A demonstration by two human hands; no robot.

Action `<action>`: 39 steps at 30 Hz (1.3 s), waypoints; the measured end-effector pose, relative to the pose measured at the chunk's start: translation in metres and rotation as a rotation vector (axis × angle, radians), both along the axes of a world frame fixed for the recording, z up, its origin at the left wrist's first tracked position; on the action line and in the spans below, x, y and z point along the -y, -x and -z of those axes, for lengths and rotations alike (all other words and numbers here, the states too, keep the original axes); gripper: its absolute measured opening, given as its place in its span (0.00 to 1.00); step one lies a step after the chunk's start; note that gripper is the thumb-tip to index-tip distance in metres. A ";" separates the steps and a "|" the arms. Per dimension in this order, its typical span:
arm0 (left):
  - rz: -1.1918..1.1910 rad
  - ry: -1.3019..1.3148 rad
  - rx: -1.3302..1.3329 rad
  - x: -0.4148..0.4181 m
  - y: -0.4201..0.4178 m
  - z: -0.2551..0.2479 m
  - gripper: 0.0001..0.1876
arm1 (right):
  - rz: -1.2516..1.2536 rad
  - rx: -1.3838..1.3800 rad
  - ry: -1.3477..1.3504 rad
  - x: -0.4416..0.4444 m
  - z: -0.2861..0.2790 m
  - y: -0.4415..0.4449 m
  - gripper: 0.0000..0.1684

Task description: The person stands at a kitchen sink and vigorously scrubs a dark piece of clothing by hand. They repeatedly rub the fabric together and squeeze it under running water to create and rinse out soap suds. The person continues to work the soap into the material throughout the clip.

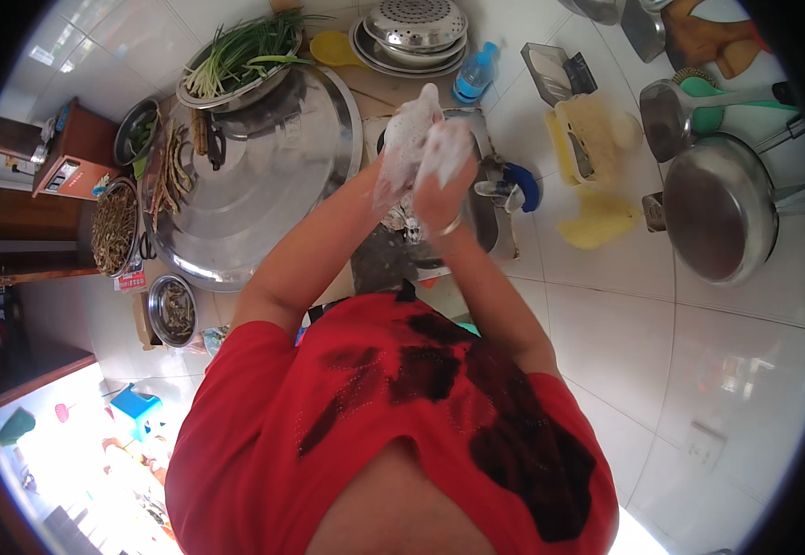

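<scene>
Thick white lather coats my left hand (408, 135) and my right hand (447, 166), which press together above a metal sink (487, 232). My left hand points away from me, its fingers apparently close together. My right hand lies against its right side and is blurred; foam hides its fingers. Whether anything is between the palms is hidden. A bracelet (450, 226) circles my right wrist. Below the hands, a pale, crumpled-looking thing (409, 220) shows in the sink, too covered to name. A faucet with a blue piece (524, 186) stands at the sink's right edge.
A large round metal lid (270, 173) lies on the left, with a bowl of green onions (236, 66) at its back edge. Stacked metal colanders (416, 28) and a plastic bottle (475, 73) stand behind the sink. A pan (718, 208) hangs on the right wall.
</scene>
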State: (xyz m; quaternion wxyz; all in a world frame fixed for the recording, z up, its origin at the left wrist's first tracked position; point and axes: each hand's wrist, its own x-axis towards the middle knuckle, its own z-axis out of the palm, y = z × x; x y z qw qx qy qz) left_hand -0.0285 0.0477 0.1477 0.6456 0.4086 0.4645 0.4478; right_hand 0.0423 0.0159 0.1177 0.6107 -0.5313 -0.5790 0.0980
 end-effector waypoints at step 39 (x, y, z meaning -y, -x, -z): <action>0.086 -0.148 -0.279 0.008 0.061 -0.010 0.23 | -0.646 -0.396 0.661 -0.008 -0.034 -0.085 0.13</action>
